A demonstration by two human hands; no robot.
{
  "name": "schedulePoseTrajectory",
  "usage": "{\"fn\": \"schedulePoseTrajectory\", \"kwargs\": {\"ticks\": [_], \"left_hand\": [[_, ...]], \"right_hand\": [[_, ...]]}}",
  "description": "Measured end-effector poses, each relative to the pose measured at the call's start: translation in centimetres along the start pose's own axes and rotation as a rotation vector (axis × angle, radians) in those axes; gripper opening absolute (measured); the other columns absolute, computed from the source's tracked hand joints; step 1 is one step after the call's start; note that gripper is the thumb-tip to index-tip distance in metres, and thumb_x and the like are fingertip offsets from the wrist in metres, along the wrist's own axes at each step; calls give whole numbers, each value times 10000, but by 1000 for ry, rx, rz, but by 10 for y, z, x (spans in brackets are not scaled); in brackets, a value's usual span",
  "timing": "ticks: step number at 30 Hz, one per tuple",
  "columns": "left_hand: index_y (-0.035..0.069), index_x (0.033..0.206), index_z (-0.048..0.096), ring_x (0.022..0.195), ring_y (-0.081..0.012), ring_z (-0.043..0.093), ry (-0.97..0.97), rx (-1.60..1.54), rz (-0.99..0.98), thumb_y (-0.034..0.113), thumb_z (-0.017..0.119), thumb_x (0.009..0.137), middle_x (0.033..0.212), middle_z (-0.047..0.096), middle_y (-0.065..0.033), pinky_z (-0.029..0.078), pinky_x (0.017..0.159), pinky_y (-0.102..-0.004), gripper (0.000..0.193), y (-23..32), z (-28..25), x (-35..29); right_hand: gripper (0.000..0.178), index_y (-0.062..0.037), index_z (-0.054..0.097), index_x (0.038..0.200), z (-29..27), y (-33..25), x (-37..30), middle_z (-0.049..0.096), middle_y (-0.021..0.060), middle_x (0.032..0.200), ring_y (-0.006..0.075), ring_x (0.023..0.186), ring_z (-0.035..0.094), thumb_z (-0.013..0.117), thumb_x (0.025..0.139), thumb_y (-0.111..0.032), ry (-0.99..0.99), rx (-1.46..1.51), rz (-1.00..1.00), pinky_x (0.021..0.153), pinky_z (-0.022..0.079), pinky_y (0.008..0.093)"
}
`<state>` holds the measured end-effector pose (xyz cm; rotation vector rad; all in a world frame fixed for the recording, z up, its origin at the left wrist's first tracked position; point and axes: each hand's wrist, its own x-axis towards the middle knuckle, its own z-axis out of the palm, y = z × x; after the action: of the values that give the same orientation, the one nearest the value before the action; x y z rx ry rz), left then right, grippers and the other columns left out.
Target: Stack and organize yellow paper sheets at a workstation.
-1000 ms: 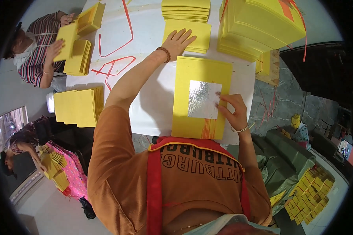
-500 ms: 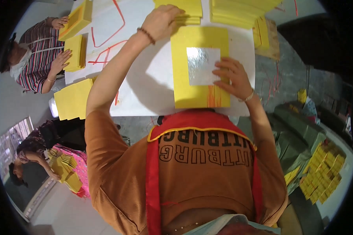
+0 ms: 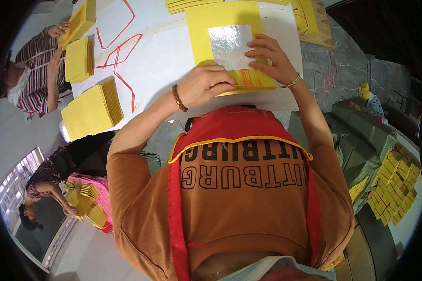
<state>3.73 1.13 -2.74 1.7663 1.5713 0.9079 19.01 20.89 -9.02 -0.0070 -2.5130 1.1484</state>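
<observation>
A stack of yellow paper sheets (image 3: 197, 40) lies in front of me on the white table, with a shiny silver foil square (image 3: 227, 44) and an orange-red streaked patch below it. My left hand (image 3: 206, 84) is at the near left corner, its thumb and curled fingers closed on the near edge of the yellow paper. How many sheets it grips is hidden. Along the right side, my right hand (image 3: 272, 61) rests with fingers apart and tips on the foil's right border.
Yellow paper stacks (image 3: 91, 110) stand to the left, and another (image 3: 194, 4) at the far edge. Red cords (image 3: 119, 77) lie on the white table (image 3: 150, 70). Across at left, a person (image 3: 37, 70) handles yellow stacks; another (image 3: 51, 182) works lower left. Yellow bundles (image 3: 394, 187) are at right.
My left hand has come from the far yellow stack to the near edge of the paper in front of me. My right hand stays by the foil. The whole view has shifted.
</observation>
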Motion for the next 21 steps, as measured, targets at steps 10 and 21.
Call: {"fn": "schedulePoseTrajectory", "kwargs": {"ticks": [10, 21], "left_hand": [[-1, 807, 648, 580, -87, 550, 46, -326, -422, 137, 589, 806, 682, 634, -52, 435, 530, -231, 151, 2, 0, 3], [-9, 847, 633, 625, -41, 486, 36, -456, -482, 123, 565, 825, 689, 580, 5, 401, 569, -194, 149, -12, -4, 8]], "right_hand": [[174, -129, 668, 952, 1, 4, -1, 547, 19, 1134, 258, 1211, 377, 635, 783, -156, -24, 43, 38, 1009, 299, 378], [226, -132, 649, 1024, -13, 8, -1, 510, 42, 1247, 284, 1315, 234, 587, 822, -214, -172, 262, -46, 1059, 217, 413]]}}
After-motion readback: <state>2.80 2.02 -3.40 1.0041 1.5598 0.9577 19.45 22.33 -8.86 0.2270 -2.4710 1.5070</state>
